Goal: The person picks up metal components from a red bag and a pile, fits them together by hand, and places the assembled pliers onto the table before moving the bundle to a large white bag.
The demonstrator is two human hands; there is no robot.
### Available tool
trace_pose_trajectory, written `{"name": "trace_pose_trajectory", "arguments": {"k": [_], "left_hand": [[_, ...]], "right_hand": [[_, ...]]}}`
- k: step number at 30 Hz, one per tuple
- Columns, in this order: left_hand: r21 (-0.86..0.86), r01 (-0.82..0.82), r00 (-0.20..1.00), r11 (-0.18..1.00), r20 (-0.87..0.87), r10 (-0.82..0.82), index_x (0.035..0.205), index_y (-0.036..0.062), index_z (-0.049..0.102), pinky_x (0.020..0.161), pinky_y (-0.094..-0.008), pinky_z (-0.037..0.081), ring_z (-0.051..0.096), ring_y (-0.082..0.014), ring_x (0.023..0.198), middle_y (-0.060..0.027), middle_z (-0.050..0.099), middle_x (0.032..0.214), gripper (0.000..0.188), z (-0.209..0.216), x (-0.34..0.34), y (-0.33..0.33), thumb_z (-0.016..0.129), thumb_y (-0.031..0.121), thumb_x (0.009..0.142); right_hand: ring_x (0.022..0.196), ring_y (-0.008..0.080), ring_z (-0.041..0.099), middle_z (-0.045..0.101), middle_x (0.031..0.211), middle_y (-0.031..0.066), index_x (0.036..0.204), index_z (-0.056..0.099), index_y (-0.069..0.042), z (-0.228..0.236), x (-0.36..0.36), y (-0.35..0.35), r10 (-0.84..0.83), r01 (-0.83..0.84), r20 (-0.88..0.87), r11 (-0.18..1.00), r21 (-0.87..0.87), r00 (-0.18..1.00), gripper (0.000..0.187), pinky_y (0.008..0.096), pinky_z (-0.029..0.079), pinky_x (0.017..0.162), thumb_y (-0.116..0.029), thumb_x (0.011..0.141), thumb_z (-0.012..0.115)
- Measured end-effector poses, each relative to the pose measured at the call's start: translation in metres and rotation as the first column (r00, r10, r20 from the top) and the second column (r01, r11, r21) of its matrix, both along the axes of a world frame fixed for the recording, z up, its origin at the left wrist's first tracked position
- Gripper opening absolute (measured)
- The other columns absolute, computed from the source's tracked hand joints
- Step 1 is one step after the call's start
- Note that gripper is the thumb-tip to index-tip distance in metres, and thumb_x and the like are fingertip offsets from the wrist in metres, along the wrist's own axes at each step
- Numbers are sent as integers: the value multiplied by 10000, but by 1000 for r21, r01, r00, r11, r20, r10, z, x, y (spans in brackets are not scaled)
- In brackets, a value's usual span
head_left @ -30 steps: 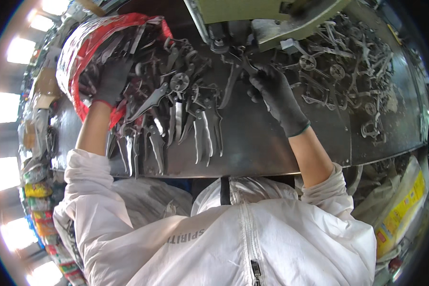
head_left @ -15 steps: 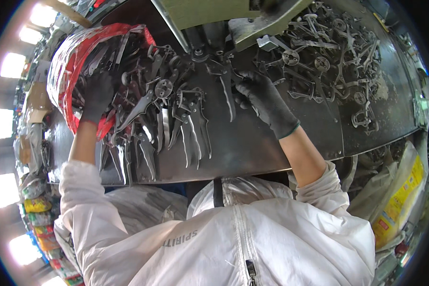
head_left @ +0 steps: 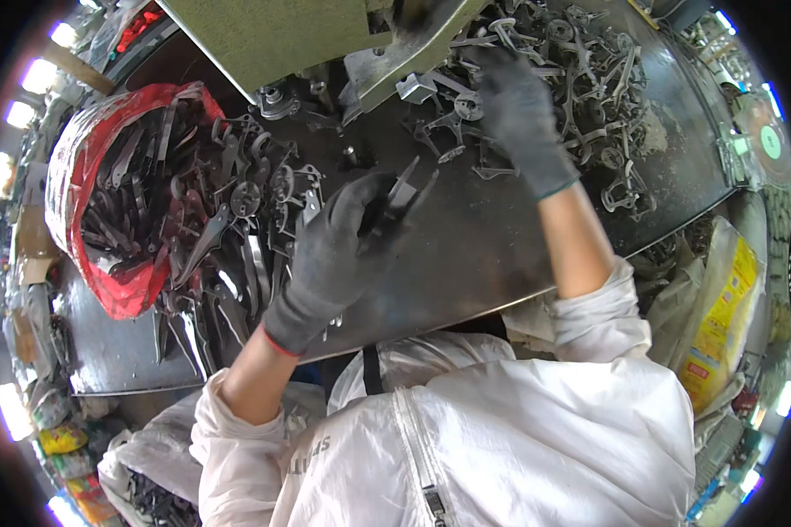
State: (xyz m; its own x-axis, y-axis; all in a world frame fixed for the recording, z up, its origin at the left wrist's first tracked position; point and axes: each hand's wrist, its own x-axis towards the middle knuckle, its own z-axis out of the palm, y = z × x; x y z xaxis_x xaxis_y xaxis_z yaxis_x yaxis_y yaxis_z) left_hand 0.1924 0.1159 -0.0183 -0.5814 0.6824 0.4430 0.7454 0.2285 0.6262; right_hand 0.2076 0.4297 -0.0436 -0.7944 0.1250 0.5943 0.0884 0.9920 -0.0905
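My left hand point(head_left: 338, 250), in a dark glove, grips a grey metal shear part point(head_left: 404, 195) and holds it over the middle of the steel worktable point(head_left: 492, 241). My right hand point(head_left: 518, 114), also gloved, reaches into the heap of assembled metal parts point(head_left: 589, 97) at the back right, fingers down among them; whether it grips one I cannot tell. A pile of loose blades point(head_left: 228, 237) lies left of my left hand.
A red-lined sack point(head_left: 105, 202) full of blades lies open at the table's left. A green press machine point(head_left: 299, 35) stands at the back centre. Yellow bags point(head_left: 721, 316) hang by the right edge. My white jacket fills the lower frame.
My left hand left the red sack and came to the table's middle with a part in it. My right hand moved from the middle to the heap at the back right.
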Motion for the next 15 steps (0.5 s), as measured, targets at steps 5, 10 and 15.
{"name": "trace_pose_trajectory", "arguments": {"k": [5,10,15], "left_hand": [[-139,107,938,984,342,-54,1159,9,651,810,-374,536,658,-236,855,-174,682,981,341,-30,-14,9,755,192,891],[-471,45,961,881,260,89,929,9,575,693,-451,491,602,-313,703,-182,606,808,239,-81,-38,-25,718,196,893],[-446,-272,940,853,65,334,1105,-34,572,733,-534,522,661,-477,859,-308,665,918,351,-79,-61,-11,669,208,870]], "right_hand": [[1082,397,662,627,1236,188,1205,639,-179,-5,7,107,-418,336,239,886,321,876,302,508,560,909,-170,906,682],[1087,439,661,614,1247,192,1227,582,-191,-16,-5,122,-403,322,278,900,294,872,359,534,567,878,-236,903,731],[1049,478,668,653,1161,233,1266,446,-161,-26,-2,147,-495,446,380,869,216,781,472,567,568,840,-302,913,727]]}}
